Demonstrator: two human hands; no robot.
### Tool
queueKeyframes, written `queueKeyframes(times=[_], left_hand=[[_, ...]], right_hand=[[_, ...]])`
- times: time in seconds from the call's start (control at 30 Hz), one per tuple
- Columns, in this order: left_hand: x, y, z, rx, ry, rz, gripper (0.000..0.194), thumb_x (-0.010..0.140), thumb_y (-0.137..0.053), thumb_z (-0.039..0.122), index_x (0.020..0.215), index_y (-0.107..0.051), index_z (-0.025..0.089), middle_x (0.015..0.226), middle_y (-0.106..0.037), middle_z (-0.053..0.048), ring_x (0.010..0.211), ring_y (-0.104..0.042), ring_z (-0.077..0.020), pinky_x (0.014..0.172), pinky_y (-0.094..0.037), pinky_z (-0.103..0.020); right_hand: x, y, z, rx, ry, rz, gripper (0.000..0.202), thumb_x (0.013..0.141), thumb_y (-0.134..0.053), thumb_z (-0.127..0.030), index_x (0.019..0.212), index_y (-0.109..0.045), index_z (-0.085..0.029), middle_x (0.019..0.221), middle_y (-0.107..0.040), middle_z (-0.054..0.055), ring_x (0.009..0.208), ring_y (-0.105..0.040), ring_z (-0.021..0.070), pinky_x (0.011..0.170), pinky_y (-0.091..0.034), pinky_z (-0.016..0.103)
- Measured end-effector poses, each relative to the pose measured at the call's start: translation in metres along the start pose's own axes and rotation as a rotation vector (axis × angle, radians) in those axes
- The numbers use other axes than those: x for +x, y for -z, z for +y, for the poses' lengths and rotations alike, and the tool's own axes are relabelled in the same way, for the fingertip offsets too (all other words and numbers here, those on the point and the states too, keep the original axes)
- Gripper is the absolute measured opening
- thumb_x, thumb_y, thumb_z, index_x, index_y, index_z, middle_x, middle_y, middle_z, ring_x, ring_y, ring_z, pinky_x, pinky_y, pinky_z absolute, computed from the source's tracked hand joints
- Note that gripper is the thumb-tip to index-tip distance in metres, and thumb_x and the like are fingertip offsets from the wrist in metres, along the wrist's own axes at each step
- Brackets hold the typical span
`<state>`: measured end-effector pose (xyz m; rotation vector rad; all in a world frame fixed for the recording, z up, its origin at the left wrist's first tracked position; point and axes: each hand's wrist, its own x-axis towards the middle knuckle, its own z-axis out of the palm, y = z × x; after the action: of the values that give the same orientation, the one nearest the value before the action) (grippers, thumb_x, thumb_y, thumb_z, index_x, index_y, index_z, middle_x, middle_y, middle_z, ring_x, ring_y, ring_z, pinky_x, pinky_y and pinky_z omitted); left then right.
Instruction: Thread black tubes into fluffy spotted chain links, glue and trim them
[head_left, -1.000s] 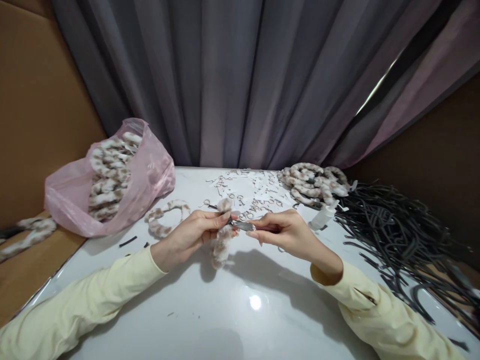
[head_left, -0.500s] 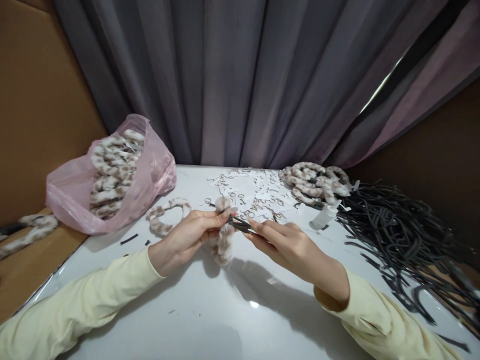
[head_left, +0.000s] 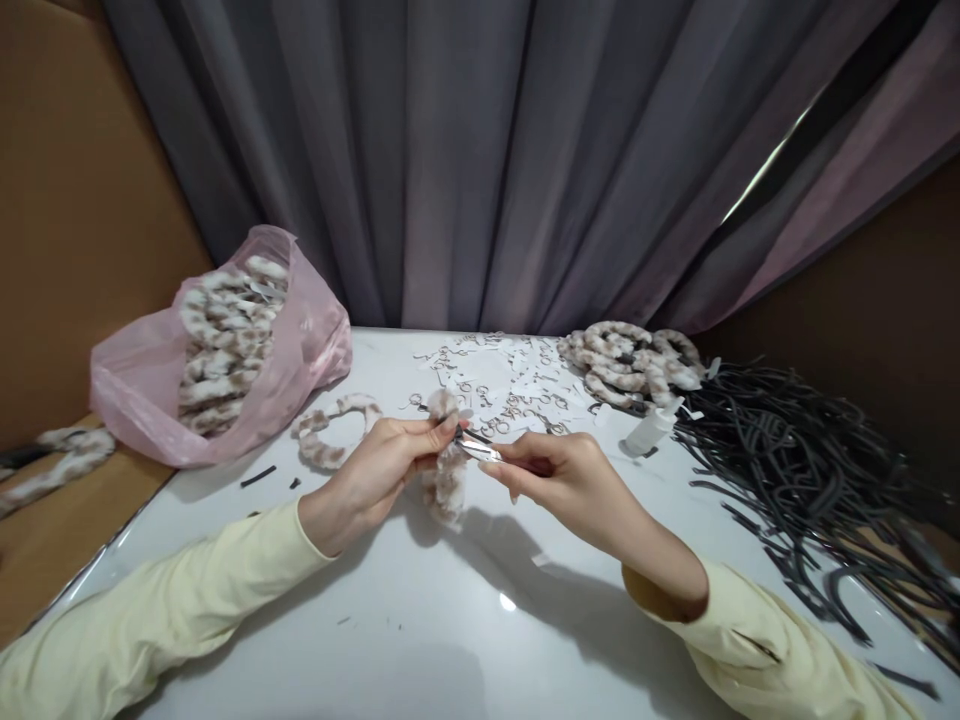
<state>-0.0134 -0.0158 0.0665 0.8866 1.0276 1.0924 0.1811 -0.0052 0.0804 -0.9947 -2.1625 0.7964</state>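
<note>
Above the middle of the table, my left hand (head_left: 390, 465) is closed on a fluffy white-and-brown furry band (head_left: 448, 485). Its thumb and fingers pinch the band near a dark spot, and part of the fur hangs below them. My right hand (head_left: 566, 485) grips small metal snips (head_left: 478, 450), whose shiny blades point left and meet the band beside my left fingertips. The exact contact between blades and band is too small to make out. Left of my left hand, a spotted furry ring (head_left: 319, 445) lies on the table.
A pink plastic bag (head_left: 315, 340) full of furry rings stands at left. Loose thread and paper scraps (head_left: 517, 385) cover the table's back. At right are a furry ring pile (head_left: 622, 365), a small white bottle (head_left: 649, 432) and a heap of black tubes (head_left: 795, 450).
The snips have turned in my right hand, so their blades now shine instead of looking dark. My right hand has shifted slightly; the left still holds the furry band in nearly the same place.
</note>
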Motion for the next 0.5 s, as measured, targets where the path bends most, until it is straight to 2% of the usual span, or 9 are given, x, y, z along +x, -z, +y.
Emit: queueKeyframes(times=[0.07,0.13,0.23,0.3,0.4,0.5], left_hand=[[0.0,0.0,0.0,0.014,-0.011,0.009,0.028,0.065,-0.075,0.036,0.083,-0.075,0.015,0.081,-0.07,-0.007,0.078,-0.059,-0.0145,0.07,-0.044,-0.022],[-0.001,0.0,0.0,0.042,-0.012,0.011,0.027,0.068,-0.073,0.037,0.083,-0.075,0.015,0.078,-0.07,-0.006,0.074,-0.059,-0.0134,0.068,-0.044,-0.022],[-0.002,0.0,0.0,0.108,0.008,0.0,0.03,0.072,-0.069,0.04,0.085,-0.074,0.014,0.069,-0.068,-0.006,0.062,-0.056,-0.0126,0.061,-0.043,-0.024],[-0.003,0.0,0.0,0.135,0.01,0.003,0.031,0.073,-0.068,0.041,0.086,-0.074,0.014,0.066,-0.067,-0.005,0.057,-0.055,-0.0128,0.056,-0.041,-0.025],[-0.002,0.0,0.0,0.112,-0.034,0.018,0.028,0.071,-0.07,0.039,0.078,-0.074,0.012,0.07,-0.068,-0.007,0.062,-0.057,-0.0147,0.061,-0.044,-0.026],[0.0,0.0,-0.001,0.093,-0.071,0.037,0.027,0.07,-0.071,0.039,0.072,-0.073,0.012,0.073,-0.069,-0.008,0.069,-0.059,-0.0162,0.069,-0.045,-0.028]], right_hand=[[0.0,0.0,-0.002,0.065,-0.087,-0.029,0.03,0.083,-0.059,-0.038,0.067,-0.062,-0.013,0.05,-0.057,-0.001,0.043,-0.043,0.0064,0.042,-0.031,0.018],[0.0,-0.003,-0.001,0.013,-0.07,-0.021,0.032,0.084,-0.058,-0.038,0.065,-0.06,-0.013,0.049,-0.055,-0.001,0.043,-0.042,0.0065,0.042,-0.031,0.018],[-0.003,-0.009,0.002,-0.234,0.136,0.064,0.035,0.088,-0.051,-0.034,0.06,-0.055,-0.014,0.049,-0.05,-0.002,0.043,-0.039,0.0064,0.043,-0.029,0.02],[-0.006,-0.014,0.003,-0.447,0.291,0.119,0.031,0.093,-0.044,-0.029,0.071,-0.058,-0.012,0.054,-0.051,0.0,0.043,-0.039,0.0072,0.042,-0.029,0.021],[-0.011,-0.021,-0.001,-0.797,0.488,0.187,0.024,0.094,-0.037,-0.018,0.098,-0.058,-0.005,0.062,-0.054,0.003,0.043,-0.042,0.0104,0.039,-0.028,0.025],[-0.011,-0.028,-0.008,-1.032,0.594,0.249,0.023,0.092,-0.039,-0.011,0.104,-0.055,0.0,0.06,-0.054,0.004,0.042,-0.044,0.0128,0.037,-0.025,0.028]])
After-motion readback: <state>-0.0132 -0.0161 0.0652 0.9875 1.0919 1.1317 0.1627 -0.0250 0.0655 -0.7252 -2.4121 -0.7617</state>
